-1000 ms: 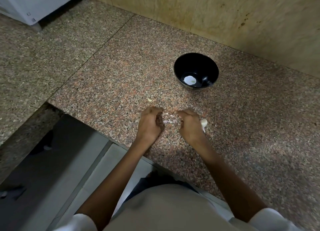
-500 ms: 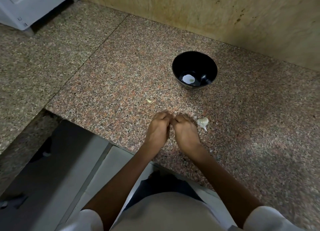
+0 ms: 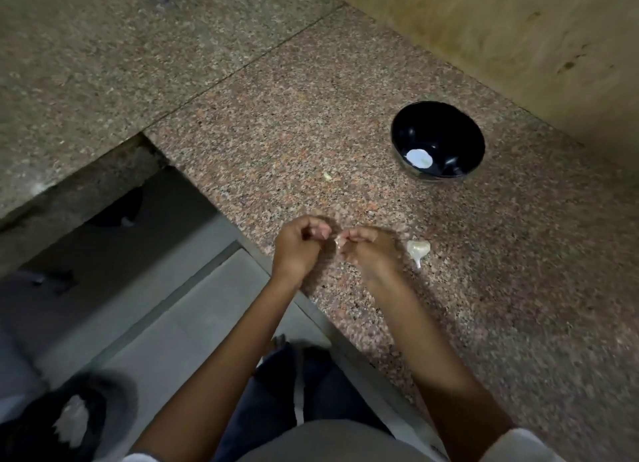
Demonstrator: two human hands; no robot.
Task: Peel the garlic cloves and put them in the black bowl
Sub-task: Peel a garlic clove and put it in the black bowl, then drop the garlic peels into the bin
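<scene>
My left hand [image 3: 299,245] and my right hand [image 3: 368,250] are curled close together just above the granite counter's front edge. Between their fingertips they pinch a small pale garlic clove [image 3: 338,243], mostly hidden by the fingers and blurred. A garlic bulb [image 3: 418,249] with a short stem lies on the counter just right of my right hand. The black bowl [image 3: 460,129] stands farther back to the right, with one pale round piece [image 3: 419,158] at its bottom.
A small pale scrap [image 3: 327,176] lies on the granite counter [image 3: 294,115] behind my hands. A beige wall [image 3: 518,29] runs behind the bowl. Left of the counter edge the floor [image 3: 138,306] drops away, with a dark bin [image 3: 69,423] holding white scraps.
The view has swung left and down, so the bowl now sits farther right. My hands have parted slightly and lifted, still working the clove between the fingertips.
</scene>
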